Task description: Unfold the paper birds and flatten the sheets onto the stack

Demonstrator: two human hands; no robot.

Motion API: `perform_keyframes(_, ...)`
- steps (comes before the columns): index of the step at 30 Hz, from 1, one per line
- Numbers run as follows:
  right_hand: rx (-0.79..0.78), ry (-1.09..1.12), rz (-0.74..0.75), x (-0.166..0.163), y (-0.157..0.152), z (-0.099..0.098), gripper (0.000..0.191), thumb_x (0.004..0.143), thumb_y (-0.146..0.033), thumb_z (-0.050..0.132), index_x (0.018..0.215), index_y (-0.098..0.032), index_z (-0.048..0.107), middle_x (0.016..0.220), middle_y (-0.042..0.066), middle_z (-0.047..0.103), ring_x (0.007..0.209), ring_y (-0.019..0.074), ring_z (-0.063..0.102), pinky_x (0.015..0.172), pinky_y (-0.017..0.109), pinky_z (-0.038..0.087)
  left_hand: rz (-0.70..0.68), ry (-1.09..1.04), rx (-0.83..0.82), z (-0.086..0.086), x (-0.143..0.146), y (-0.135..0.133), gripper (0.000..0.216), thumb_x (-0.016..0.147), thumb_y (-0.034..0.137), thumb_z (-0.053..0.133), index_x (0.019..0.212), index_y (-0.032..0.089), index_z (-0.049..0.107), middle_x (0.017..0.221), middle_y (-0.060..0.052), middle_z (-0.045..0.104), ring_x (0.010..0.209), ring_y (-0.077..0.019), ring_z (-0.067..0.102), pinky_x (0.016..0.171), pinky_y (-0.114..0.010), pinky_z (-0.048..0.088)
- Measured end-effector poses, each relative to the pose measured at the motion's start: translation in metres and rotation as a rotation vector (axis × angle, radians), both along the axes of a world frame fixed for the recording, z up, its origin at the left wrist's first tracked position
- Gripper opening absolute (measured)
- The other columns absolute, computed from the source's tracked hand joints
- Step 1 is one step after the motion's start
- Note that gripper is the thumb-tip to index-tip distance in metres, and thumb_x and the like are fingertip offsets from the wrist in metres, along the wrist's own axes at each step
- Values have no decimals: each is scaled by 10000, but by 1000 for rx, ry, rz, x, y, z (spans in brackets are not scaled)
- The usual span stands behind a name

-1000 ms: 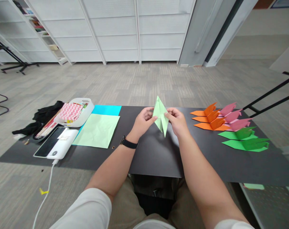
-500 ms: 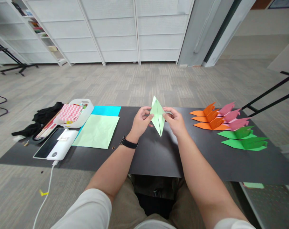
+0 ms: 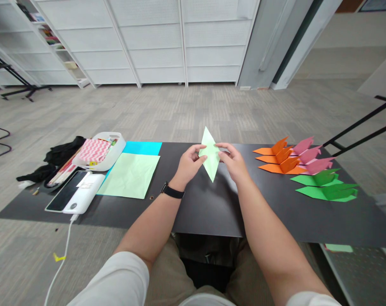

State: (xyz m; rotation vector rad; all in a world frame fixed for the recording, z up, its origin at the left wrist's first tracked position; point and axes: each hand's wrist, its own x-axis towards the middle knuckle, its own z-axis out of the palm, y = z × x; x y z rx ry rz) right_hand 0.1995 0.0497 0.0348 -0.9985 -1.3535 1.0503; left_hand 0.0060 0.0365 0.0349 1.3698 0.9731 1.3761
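A pale green folded origami paper (image 3: 211,155), shaped like a long diamond, is held upright above the dark table (image 3: 208,208). My left hand (image 3: 190,162) pinches its left edge between thumb and fingers. On the opposite edge, my right hand (image 3: 231,160) grips it the same way. The face turned to me looks smooth, with no open slit down its middle. To the left of my hands lies a stack of pale green paper sheets (image 3: 131,175), over a blue sheet (image 3: 143,148).
Orange (image 3: 277,159), pink (image 3: 314,157) and green folded paper figures (image 3: 326,191) stand in rows on the right. At the left are a white basket (image 3: 114,153), a phone (image 3: 67,191), a white power bank (image 3: 83,195) with a cable, and black cloth (image 3: 63,151).
The folded paper has been turned between my hands, so a smooth face replaces the one with the centre slit. Both hands stay almost where they were.
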Motion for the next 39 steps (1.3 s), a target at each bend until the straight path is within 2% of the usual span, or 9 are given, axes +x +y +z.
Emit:
perform_keyframes(6,48,-93,-10,0,6,-11,340,789,-451,798,1052,-254,713,1156,38,700,800,152,621,770,322,572,49,107,70,0,0,-1,485,874,307,810,1342,213,727,1042,-69,762,755,-147,674,715,-273,571)
perform_keyframes(10,80,-102,-21,4,4,-8,271,802,-468,809,899,-242,695,1264,70,674,984,211,671,858,376,587,57,167,118,4,0,-5,449,898,325,796,1330,216,743,1028,-73,760,821,-172,694,788,-298,600)
perform_keyframes(14,110,-61,-14,6,0,1,290,822,-503,833,875,-250,703,1402,99,621,1277,286,636,986,438,579,81,273,226,7,-1,-9,386,937,381,778,1288,222,766,1235,-121,710,1012,-214,721,820,-307,625)
perform_keyframes(18,188,2,-7,5,-2,8,325,817,-526,867,858,-252,697,1467,98,607,1382,297,591,1131,473,512,191,376,344,8,-2,-8,274,942,461,786,1034,204,811,1383,-142,632,1142,-245,700,913,-377,635)
perform_keyframes(21,171,42,41,4,-1,7,375,823,-574,862,989,-281,698,1323,86,703,1264,275,656,1098,453,532,223,396,389,8,-3,-5,299,968,494,757,924,199,784,1195,-105,730,1085,-229,710,1023,-418,588)
perform_keyframes(25,68,3,89,2,0,2,451,797,-612,864,1063,-283,707,1009,30,744,941,227,688,909,383,571,156,333,256,8,-4,-4,336,988,513,719,874,198,749,885,-35,744,870,-183,692,884,-334,576)
perform_keyframes(32,54,-65,-29,2,-3,5,451,784,-635,826,744,-245,603,706,-25,568,679,157,507,660,297,451,-6,57,57,1,-1,-1,355,857,488,857,986,185,724,936,-45,774,859,-179,728,850,-316,594)
perform_keyframes(36,33,-76,-25,-1,-5,6,455,773,-619,823,730,-242,573,691,-35,531,653,142,477,627,280,422,61,8,14,-4,-1,4,363,840,415,881,1047,189,686,866,-11,727,782,-143,707,791,-283,594)
perform_keyframes(39,37,-108,-140,-2,-3,3,444,780,-600,805,728,-245,544,683,-43,500,634,134,455,609,274,423,168,-2,74,-6,2,4,451,822,336,898,1159,221,621,1035,-41,720,907,-160,729,832,-303,628)
